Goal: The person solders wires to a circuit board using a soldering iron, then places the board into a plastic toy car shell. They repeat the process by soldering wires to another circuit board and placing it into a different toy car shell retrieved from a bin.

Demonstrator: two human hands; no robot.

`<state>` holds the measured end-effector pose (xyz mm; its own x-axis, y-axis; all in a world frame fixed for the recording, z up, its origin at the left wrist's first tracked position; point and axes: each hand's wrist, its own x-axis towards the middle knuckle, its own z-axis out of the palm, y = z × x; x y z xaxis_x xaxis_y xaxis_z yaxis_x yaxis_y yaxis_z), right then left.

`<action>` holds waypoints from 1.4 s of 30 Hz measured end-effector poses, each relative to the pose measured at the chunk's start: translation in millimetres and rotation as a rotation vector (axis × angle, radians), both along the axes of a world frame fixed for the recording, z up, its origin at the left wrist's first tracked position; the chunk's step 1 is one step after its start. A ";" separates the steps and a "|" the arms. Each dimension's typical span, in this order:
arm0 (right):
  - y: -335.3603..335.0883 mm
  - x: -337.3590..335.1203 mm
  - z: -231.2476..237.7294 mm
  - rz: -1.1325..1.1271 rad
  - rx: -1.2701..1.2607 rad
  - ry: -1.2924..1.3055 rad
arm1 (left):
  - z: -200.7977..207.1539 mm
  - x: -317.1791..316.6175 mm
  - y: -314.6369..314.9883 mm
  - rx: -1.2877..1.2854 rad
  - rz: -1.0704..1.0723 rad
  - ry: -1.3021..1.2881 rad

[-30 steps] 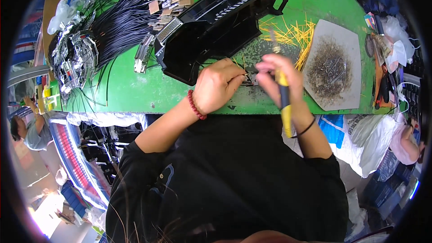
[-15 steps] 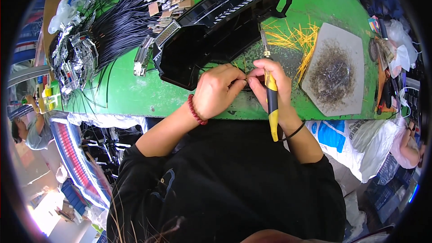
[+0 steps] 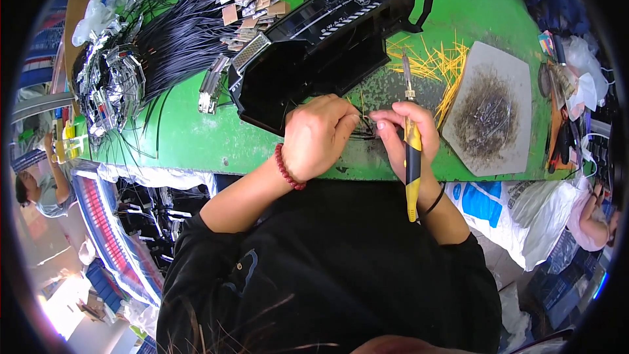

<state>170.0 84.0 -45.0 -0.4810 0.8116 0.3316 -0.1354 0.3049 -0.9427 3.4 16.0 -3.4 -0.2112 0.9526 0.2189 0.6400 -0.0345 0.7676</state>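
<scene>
Our right hand [image 3: 407, 132] clenched round yellow-and-black-handled soldering iron [image 3: 411, 151], metal tip pointing away over green tabletop [image 3: 196, 137]. Our left hand [image 3: 320, 134] curled, fingertips pinching thin black wire [image 3: 364, 135] between both hands. Beyond: long black plastic housing [image 3: 314, 59], grey stone slab [image 3: 491, 108], yellow wire offcuts [image 3: 429, 62].

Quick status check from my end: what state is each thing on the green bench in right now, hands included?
left hand: closed, pinching thin wires
right hand: gripping the soldering iron, fingertips at the wires
soldering iron: held, tip pointing away, off the work
black housing: lying on the green table, untouched
black wire bundle: loose, fanned out
grey pad: flat, dirtied with residue
yellow strips: scattered
</scene>
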 end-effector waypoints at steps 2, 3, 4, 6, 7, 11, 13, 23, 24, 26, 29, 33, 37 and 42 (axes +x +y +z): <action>1.5 -1.8 -0.1 0.005 -0.007 0.003 | -2.4 0.1 0.7 -0.026 0.008 -0.047; -2.0 -0.5 0.2 -0.005 -0.040 0.021 | -1.1 0.0 -0.2 -0.027 0.009 -0.049; -4.5 0.7 0.6 -0.015 -0.074 0.038 | 0.5 -0.9 -0.1 -0.037 0.001 -0.050; -1.2 -1.3 4.1 -0.012 -0.065 0.023 | 1.2 -1.1 0.1 -0.038 -0.001 -0.065; -0.8 -2.5 3.8 0.004 -0.038 0.034 | 1.2 -1.2 -0.1 -0.039 0.000 -0.065; -1.5 -2.8 2.1 0.020 -0.020 0.035 | 1.3 -0.8 0.5 -0.055 -0.001 -0.047; -0.8 -2.9 4.2 0.033 0.008 -0.004 | 1.1 -1.2 -0.3 -0.070 -0.002 -0.040; -2.2 -0.6 2.3 0.057 0.086 -0.024 | -0.4 -2.4 0.8 -0.102 0.020 -0.085; -2.2 -0.3 1.5 0.057 0.086 -0.024 | -0.6 -3.1 1.4 -0.106 0.014 -0.088; -2.0 0.6 -0.4 0.056 0.093 -0.042 | -0.6 -3.1 1.4 -0.108 0.017 -0.083; -4.1 1.0 0.1 0.054 0.100 -0.032 | -2.0 -1.8 1.0 -0.107 0.020 -0.079; 1.9 4.1 5.1 0.108 0.176 -0.087 | -2.7 -2.1 1.6 -0.099 0.017 -0.069; 6.8 -0.6 9.1 0.076 0.162 -0.042 | -1.2 -1.7 1.5 -0.085 0.019 -0.076; 8.6 -0.5 9.5 0.064 0.286 -0.114 | -1.6 -1.6 1.0 -0.086 0.016 -0.057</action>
